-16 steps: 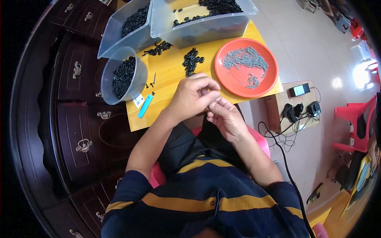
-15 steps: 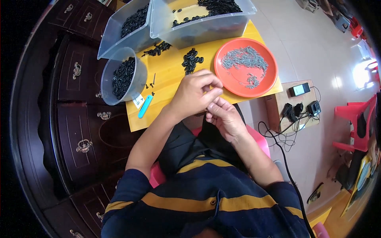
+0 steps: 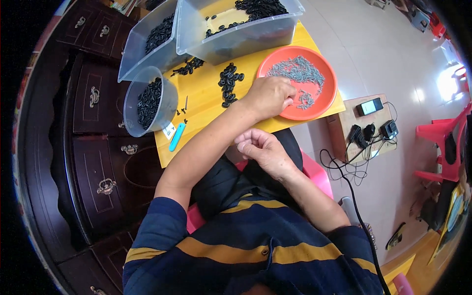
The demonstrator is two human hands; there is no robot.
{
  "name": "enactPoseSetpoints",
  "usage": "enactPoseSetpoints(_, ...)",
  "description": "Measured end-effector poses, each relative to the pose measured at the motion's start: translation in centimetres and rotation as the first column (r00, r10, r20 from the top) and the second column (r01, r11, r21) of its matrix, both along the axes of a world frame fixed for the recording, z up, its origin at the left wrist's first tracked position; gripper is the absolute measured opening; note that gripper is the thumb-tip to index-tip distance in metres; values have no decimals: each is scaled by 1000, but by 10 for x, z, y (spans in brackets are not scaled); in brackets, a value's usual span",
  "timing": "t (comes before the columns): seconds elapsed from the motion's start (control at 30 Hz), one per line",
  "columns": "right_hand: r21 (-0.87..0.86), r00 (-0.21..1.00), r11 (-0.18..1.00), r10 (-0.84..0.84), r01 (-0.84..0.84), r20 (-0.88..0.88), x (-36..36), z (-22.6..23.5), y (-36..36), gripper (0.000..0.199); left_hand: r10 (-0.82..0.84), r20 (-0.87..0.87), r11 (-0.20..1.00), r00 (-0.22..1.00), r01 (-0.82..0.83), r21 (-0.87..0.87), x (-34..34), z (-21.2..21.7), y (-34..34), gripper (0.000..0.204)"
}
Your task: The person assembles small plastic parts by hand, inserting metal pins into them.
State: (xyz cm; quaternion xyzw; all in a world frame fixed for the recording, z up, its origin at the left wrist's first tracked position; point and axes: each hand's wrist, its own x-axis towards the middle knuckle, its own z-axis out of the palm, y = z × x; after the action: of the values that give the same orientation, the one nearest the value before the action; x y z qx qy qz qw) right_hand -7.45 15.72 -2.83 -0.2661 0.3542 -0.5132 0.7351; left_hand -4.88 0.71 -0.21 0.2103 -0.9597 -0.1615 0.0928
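Over the red plate [image 3: 322, 105], my left hand [image 3: 271, 97] is closed, its thumb and fingers pinched beside a small heap of slender grey metal pieces [image 3: 306, 100] that look like screws. Anything between those fingertips is too small to make out. More of the grey pieces lie spread in the far part of the plate. Above my lap, near the table's front edge, my right hand [image 3: 268, 153] has its fingers curled in against the thumb; whatever it holds is hidden. Left of the plate lies a pile of small black oval rings [image 3: 229, 83] on the yellow table [image 3: 204, 105].
Two clear plastic bins [image 3: 241, 43] with black parts stand at the back. A round clear tub [image 3: 169, 101] of black parts is at the left, near a turquoise-handled tool [image 3: 177, 137] and small black pieces [image 3: 182, 112]. A dark cabinet [image 3: 93, 162] borders the left; cables [image 3: 361, 164] hang right.
My left hand has parted from the right and moved right, over the red plate. My right hand stays near my lap, a little lower and further left. The whole view has shifted slightly.
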Motion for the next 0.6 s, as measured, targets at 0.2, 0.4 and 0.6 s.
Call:
enactPoseSetpoints(0.2,-11,999,1000,-13,13,29,-1,0,0,12,-24,-6,1000,1000,24,5,3,-1,-3,11)
enactPoseSetpoints(0.4,-21,1000,1000,-6,5,-12,0,0,1,12,-49,-11,999,999,49,0,2,-2,-3,8)
enactPoseSetpoints(0.6,-21,1000,1000,-14,14,22,2,2,1,10,-75,36,996,996,77,-51,-2,2,-3,8)
